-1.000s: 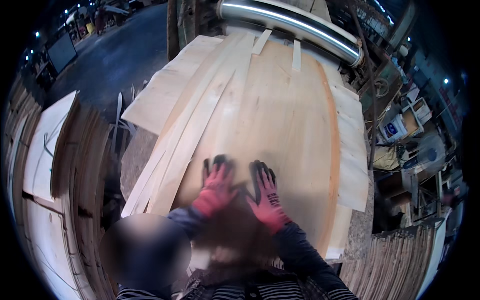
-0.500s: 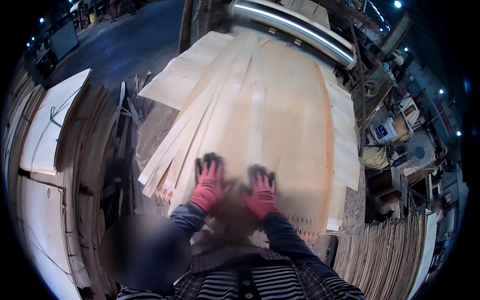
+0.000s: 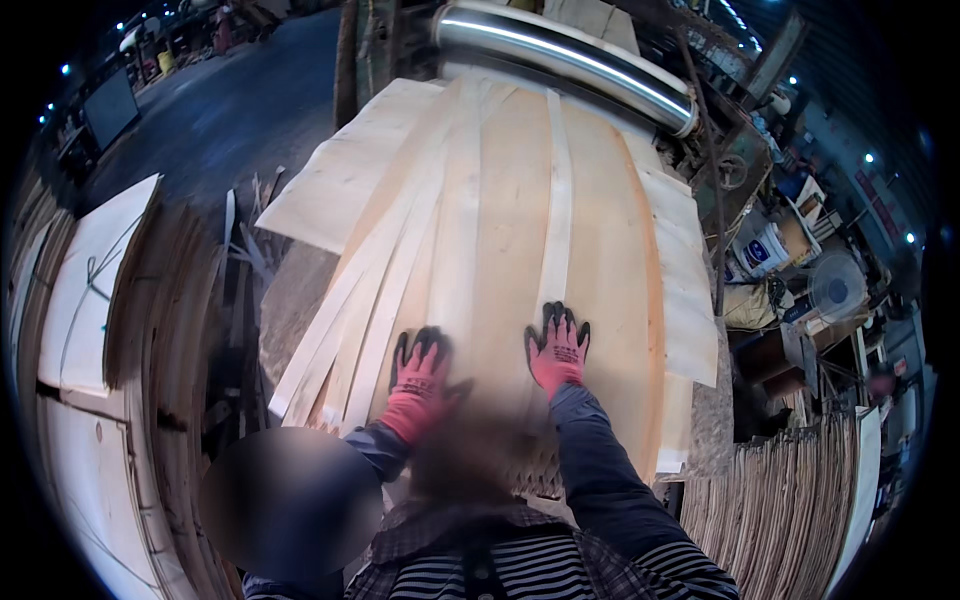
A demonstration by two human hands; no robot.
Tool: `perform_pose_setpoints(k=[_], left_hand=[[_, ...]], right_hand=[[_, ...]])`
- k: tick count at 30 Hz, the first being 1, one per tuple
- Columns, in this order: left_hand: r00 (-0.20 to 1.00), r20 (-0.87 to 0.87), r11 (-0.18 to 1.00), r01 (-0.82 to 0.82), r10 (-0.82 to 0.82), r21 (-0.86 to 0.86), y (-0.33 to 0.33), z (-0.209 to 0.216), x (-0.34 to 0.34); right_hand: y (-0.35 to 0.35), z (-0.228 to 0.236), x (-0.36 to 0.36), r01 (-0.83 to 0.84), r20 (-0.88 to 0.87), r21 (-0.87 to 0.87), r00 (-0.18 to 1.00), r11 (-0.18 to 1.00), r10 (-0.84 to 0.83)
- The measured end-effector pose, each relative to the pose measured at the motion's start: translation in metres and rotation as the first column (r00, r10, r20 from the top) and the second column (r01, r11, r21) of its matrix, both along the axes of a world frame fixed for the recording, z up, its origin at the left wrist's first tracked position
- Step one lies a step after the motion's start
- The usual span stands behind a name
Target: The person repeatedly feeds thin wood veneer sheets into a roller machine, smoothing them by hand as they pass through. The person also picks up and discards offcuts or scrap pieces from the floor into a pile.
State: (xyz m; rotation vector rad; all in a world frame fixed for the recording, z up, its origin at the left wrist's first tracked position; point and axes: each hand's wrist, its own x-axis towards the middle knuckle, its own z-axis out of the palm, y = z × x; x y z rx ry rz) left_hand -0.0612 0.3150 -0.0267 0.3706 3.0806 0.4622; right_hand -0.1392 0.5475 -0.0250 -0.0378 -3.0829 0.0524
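Both hands wear pink gloves with black fingertips and lie palm down on pale wood veneer [image 3: 605, 270]. My left hand [image 3: 418, 380] is spread on the sheet's near left part, beside several narrow veneer strips [image 3: 345, 330] that fan toward me. Farther right and a little farther away, my right hand [image 3: 558, 350] is open, fingers apart, at the near end of a long pale strip [image 3: 559, 200]. Neither hand grips anything. The sheet's near edge, under my blurred front, is ragged.
A shiny metal roller [image 3: 570, 60] spans the far end of the veneer. Tied veneer stacks [image 3: 95, 290] stand at left. Upright veneer sheets [image 3: 775, 510] are packed at near right. Beyond them are a fan [image 3: 836, 285] and a white bucket [image 3: 762, 250].
My right hand has slid right and away from me; my left has shifted slightly nearer. A pale lengthwise strip now shows distinctly ahead of my right hand. The whole view has shifted a little.
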Motion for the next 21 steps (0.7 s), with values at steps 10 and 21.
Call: perform_pose_setpoints(k=[10,21], left_hand=[[0.988,-0.002,0.976,0.154,-0.156,-0.156,-0.002,0.017,-0.123],[0.999,-0.013,0.997,0.041,-0.042,-0.073,-0.019,0.021,-0.096]], right_hand=[[0.052,0.012,-0.171,0.013,-0.003,-0.002,1.000,1.000,-0.013],[-0.057,0.057,-0.225,-0.595,-0.236,-0.063,0.789,0.801,0.567]])
